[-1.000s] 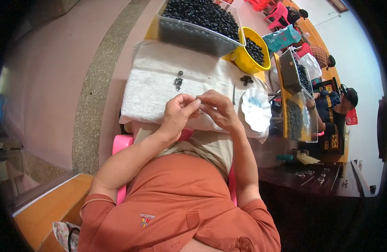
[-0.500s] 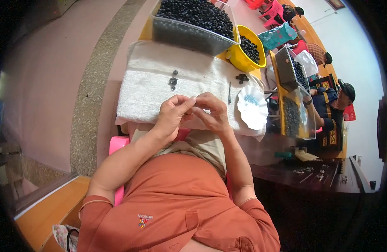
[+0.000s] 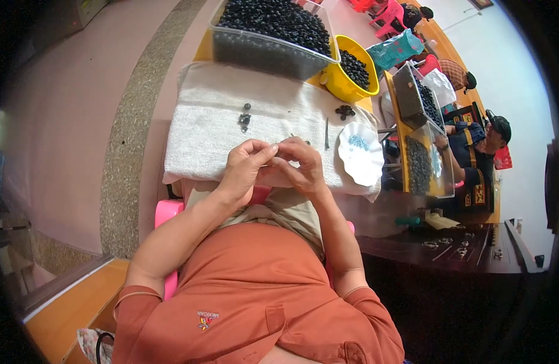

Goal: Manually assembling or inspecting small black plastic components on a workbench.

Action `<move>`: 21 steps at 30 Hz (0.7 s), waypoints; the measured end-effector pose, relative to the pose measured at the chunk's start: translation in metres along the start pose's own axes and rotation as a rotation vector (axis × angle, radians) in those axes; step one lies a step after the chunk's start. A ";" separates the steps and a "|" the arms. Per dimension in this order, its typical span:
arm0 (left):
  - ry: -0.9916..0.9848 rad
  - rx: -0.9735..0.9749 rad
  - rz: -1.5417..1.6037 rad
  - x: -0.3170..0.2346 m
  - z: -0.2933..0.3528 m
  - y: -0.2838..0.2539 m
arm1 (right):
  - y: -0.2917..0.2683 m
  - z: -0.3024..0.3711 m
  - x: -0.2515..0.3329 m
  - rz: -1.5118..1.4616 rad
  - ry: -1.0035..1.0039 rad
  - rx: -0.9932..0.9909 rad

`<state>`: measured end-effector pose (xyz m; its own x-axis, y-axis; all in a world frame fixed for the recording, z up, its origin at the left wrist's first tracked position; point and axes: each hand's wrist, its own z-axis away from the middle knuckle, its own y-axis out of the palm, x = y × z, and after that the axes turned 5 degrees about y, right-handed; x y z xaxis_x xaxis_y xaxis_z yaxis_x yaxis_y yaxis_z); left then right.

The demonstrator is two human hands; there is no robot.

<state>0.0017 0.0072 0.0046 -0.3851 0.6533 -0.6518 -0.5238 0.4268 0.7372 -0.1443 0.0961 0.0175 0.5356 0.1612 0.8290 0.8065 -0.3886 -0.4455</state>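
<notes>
My left hand [image 3: 242, 168] and my right hand [image 3: 302, 165] meet over the near edge of a white towel [image 3: 194, 139], thumbs and fingers pinched together. Whatever sits between the fingertips is too small and too covered to name. Beyond them on the towel lies a short row of small black pieces [image 3: 245, 120], a round one [image 3: 247, 106] at its far end. To the right rests a thin dark rod [image 3: 327, 134]. Past it are a little heap of black pieces [image 3: 345, 111] and a white wavy-edged dish [image 3: 356, 167] holding tiny light-blue bits [image 3: 358, 142].
A clear plastic bin [image 3: 255, 56] full of small black parts stands at the table's far side. Beside it is a yellow bucket [image 3: 347, 91] with more. At right, a co-worker [image 3: 473, 151] reaches into another clear bin [image 3: 440, 170]. A dark table [image 3: 407, 246] stands at lower right.
The whole view has shifted slightly, so the table things sit a little further left. My hands stay pinched together, with only small finger movement.
</notes>
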 end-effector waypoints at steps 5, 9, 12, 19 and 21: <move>0.087 -0.003 -0.078 0.006 -0.002 -0.003 | 0.003 0.001 -0.001 -0.047 -0.014 -0.039; 0.061 0.011 -0.083 0.002 -0.001 -0.001 | 0.000 0.003 -0.002 0.002 0.021 0.000; 0.036 0.019 -0.088 -0.003 0.001 0.002 | 0.000 0.003 0.000 -0.025 0.025 -0.010; -0.026 0.024 -0.081 -0.008 0.002 0.002 | 0.002 0.002 0.002 -0.019 -0.030 -0.071; -0.055 0.026 -0.066 -0.008 0.002 0.003 | 0.001 0.004 -0.002 -0.041 -0.023 -0.062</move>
<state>0.0050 0.0046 0.0128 -0.3081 0.6561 -0.6889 -0.5266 0.4855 0.6978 -0.1433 0.0995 0.0143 0.5089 0.1990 0.8375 0.8112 -0.4365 -0.3891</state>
